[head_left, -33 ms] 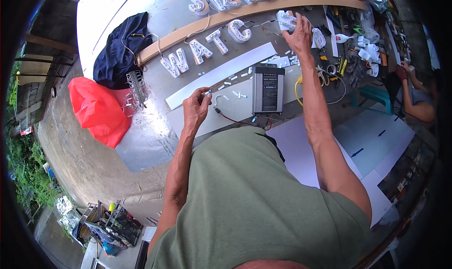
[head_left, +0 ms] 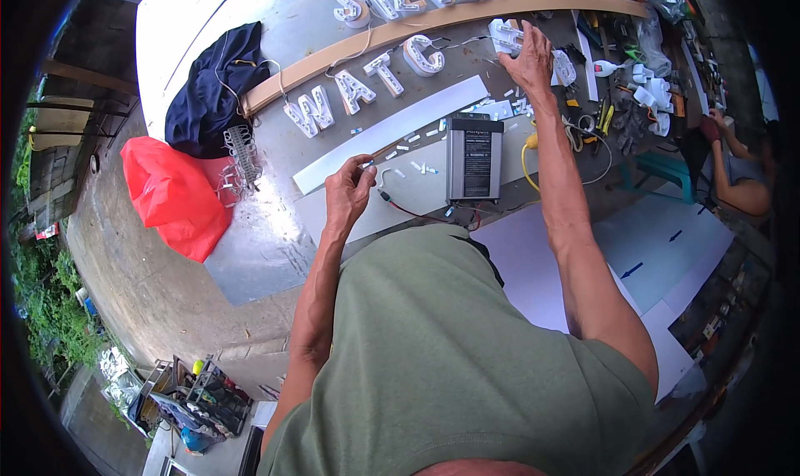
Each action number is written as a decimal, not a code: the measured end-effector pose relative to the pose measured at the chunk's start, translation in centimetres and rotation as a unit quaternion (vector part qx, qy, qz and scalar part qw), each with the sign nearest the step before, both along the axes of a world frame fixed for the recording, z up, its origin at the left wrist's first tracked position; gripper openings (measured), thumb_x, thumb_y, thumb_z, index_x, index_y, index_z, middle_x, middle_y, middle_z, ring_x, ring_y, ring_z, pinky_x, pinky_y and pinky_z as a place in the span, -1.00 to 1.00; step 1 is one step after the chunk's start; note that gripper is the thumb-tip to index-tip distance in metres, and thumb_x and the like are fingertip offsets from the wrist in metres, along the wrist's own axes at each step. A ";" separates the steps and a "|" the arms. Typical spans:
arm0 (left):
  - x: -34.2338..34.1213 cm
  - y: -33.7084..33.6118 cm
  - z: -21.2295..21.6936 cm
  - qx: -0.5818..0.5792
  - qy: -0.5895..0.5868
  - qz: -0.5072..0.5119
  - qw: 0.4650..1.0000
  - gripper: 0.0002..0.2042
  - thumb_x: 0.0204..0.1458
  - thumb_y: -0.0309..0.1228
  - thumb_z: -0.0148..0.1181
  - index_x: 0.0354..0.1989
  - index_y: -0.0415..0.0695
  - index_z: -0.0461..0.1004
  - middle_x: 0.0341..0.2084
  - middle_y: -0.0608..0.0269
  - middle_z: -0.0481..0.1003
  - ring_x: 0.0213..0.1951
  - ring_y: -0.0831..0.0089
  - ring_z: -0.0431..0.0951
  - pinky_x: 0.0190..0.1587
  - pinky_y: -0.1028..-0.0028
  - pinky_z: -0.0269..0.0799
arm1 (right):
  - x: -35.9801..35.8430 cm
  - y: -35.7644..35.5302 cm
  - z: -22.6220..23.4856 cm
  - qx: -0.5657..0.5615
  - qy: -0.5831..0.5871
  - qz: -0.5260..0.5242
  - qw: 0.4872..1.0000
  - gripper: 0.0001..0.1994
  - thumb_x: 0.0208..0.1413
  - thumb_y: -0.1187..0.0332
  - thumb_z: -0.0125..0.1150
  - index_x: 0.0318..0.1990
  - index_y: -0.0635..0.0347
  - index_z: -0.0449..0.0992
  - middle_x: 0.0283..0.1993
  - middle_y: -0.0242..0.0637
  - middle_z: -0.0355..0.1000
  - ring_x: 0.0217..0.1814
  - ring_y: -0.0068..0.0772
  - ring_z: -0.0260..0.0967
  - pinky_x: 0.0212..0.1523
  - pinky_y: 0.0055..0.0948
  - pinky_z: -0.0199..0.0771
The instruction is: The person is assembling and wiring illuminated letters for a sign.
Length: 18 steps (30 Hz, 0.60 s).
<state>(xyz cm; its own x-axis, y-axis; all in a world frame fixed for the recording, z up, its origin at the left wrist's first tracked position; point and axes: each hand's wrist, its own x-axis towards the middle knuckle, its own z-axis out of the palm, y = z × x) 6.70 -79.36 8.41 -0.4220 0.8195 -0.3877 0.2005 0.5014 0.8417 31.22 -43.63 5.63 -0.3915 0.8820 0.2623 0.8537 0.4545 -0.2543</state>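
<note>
My left hand is closed in a pinch over the near part of the table. A tiny pale piece shows at its fingertips, and a thin brown stick runs out beside them; whether the stick is gripped I cannot tell. Farther off to the right, my right hand grips a white block letter between thumb and fingers, partly covering it. Other white block letters stand to its left, joined by thin wires. Small white pieces lie scattered between my hands, near a white strip.
A grey-and-black power unit with red and black leads stands between my forearms. Behind the letters runs a long brown bar. Dark cloth and a red bag lie left. Pliers and tools crowd the right, near another person.
</note>
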 end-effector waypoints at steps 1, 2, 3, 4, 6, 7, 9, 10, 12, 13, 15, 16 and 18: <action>0.1 0.1 0.0 -0.008 0.001 0.001 1.000 -0.74 0.18 -0.41 0.23 0.00 -0.23 0.57 -0.54 0.22 0.61 -0.46 0.59 0.57 -0.33 0.51 0.46 | 0.2 0.8 -0.3 0.026 0.019 0.025 0.999 -0.18 -0.18 0.20 0.48 0.30 0.07 0.22 0.19 -0.08 0.35 0.30 0.08 0.21 0.27 0.04 0.22; 0.3 0.1 -0.1 -0.005 0.002 -0.007 1.000 -0.74 0.18 -0.41 0.23 0.01 -0.23 0.57 -0.54 0.21 0.61 -0.45 0.58 0.57 -0.32 0.50 0.46 | 0.2 1.5 -0.6 -0.017 -0.013 0.021 1.000 -0.15 -0.18 0.17 0.49 0.32 0.03 0.20 0.21 -0.09 0.35 0.31 0.10 0.20 0.27 0.10 0.20; 0.4 0.0 -0.2 -0.010 -0.004 -0.014 1.000 -0.73 0.18 -0.41 0.23 0.02 -0.23 0.56 -0.54 0.20 0.61 -0.44 0.57 0.58 -0.32 0.50 0.46 | 0.2 2.1 -0.9 -0.062 -0.051 0.015 0.997 -0.13 -0.18 0.13 0.49 0.34 -0.01 0.18 0.22 -0.10 0.35 0.33 0.11 0.19 0.26 0.15 0.17; 0.4 -0.1 -0.3 -0.005 0.004 -0.011 1.000 -0.73 0.18 -0.41 0.23 0.02 -0.23 0.56 -0.54 0.20 0.61 -0.44 0.57 0.58 -0.32 0.50 0.46 | 0.1 2.6 -1.3 -0.061 -0.045 0.023 0.997 -0.13 -0.18 0.13 0.49 0.34 -0.01 0.18 0.22 -0.10 0.35 0.33 0.11 0.19 0.26 0.15 0.17; 0.5 -0.4 -0.7 0.003 -0.005 -0.017 1.000 -0.72 0.18 -0.43 0.22 0.04 -0.25 0.55 -0.54 0.20 0.60 -0.44 0.55 0.58 -0.31 0.49 0.48 | -0.1 3.3 -1.9 -0.102 -0.072 0.001 0.992 -0.14 -0.16 0.09 0.47 0.35 -0.07 0.18 0.25 -0.12 0.34 0.35 0.09 0.18 0.24 0.18 0.18; 0.5 -0.5 -1.0 -0.005 0.002 -0.017 1.000 -0.72 0.18 -0.43 0.22 0.04 -0.25 0.55 -0.54 0.20 0.60 -0.44 0.55 0.58 -0.31 0.49 0.48 | 0.0 3.5 -2.2 -0.081 -0.086 0.004 0.993 -0.16 -0.14 0.05 0.45 0.33 -0.04 0.20 0.20 -0.10 0.38 0.30 0.09 0.22 0.21 0.17 0.21; 0.5 -0.7 -1.4 0.013 -0.010 -0.007 1.000 -0.72 0.12 -0.45 0.25 -0.01 -0.26 0.56 -0.57 0.16 0.59 -0.50 0.50 0.57 -0.37 0.47 0.46 | 0.2 4.1 -2.6 -0.070 -0.076 0.026 0.994 -0.19 -0.12 0.04 0.43 0.32 -0.04 0.22 0.17 -0.08 0.39 0.28 0.10 0.24 0.19 0.18 0.22; 0.5 -0.8 -1.6 0.012 -0.001 -0.009 1.000 -0.72 0.12 -0.45 0.25 -0.01 -0.26 0.56 -0.57 0.16 0.59 -0.50 0.50 0.57 -0.37 0.47 0.46 | 0.4 4.2 -2.8 -0.074 -0.083 0.027 0.993 -0.22 -0.10 0.03 0.41 0.30 -0.03 0.23 0.14 -0.07 0.41 0.25 0.11 0.27 0.17 0.19 0.23; 0.5 -0.8 -1.9 0.011 -0.028 -0.002 1.000 -0.72 0.13 -0.46 0.24 0.00 -0.29 0.55 -0.57 0.14 0.58 -0.49 0.48 0.58 -0.36 0.46 0.46 | 0.7 4.3 -3.2 -0.068 -0.086 0.046 0.993 -0.27 -0.05 0.04 0.36 0.29 -0.01 0.25 0.09 -0.03 0.42 0.21 0.12 0.29 0.15 0.17 0.25; 0.6 -0.8 -2.0 0.015 -0.018 -0.006 1.000 -0.72 0.13 -0.46 0.24 0.00 -0.29 0.55 -0.57 0.14 0.58 -0.49 0.48 0.58 -0.36 0.46 0.46 | 0.8 4.3 -3.4 -0.068 -0.099 0.051 0.991 -0.31 -0.01 0.05 0.32 0.28 0.02 0.26 0.05 0.01 0.42 0.17 0.14 0.31 0.14 0.16 0.26; 0.6 -0.7 -2.1 0.010 -0.043 -0.008 0.999 -0.72 0.13 -0.47 0.23 0.00 -0.32 0.53 -0.56 0.12 0.58 -0.47 0.47 0.59 -0.35 0.45 0.47 | 0.9 4.3 -3.7 -0.045 -0.096 0.058 0.993 -0.34 0.02 0.08 0.28 0.28 0.06 0.26 0.03 0.05 0.41 0.13 0.16 0.31 0.12 0.12 0.29; 0.6 -0.7 -2.1 0.008 -0.033 -0.009 0.999 -0.72 0.13 -0.47 0.23 0.00 -0.32 0.53 -0.56 0.12 0.58 -0.47 0.47 0.59 -0.35 0.45 0.47 | 1.0 4.3 -3.7 -0.035 -0.104 0.053 0.993 -0.37 0.06 0.11 0.24 0.28 0.09 0.26 0.00 0.10 0.40 0.10 0.18 0.32 0.11 0.09 0.31; 0.6 -0.6 -2.1 0.007 -0.039 -0.022 0.999 -0.71 0.14 -0.47 0.23 0.01 -0.31 0.53 -0.56 0.11 0.58 -0.46 0.46 0.60 -0.34 0.44 0.47 | 1.3 4.2 -3.2 -0.009 -0.093 0.050 0.994 -0.38 0.08 0.12 0.23 0.28 0.12 0.26 -0.02 0.13 0.40 0.07 0.19 0.32 0.10 0.06 0.32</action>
<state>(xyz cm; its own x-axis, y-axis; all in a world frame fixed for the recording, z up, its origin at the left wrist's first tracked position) 7.26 -79.97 6.36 -0.3554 0.8418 -0.4063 0.1555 0.4819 0.8623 32.47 -39.39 2.46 -0.5170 0.8406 0.1614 0.8377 0.5356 -0.1063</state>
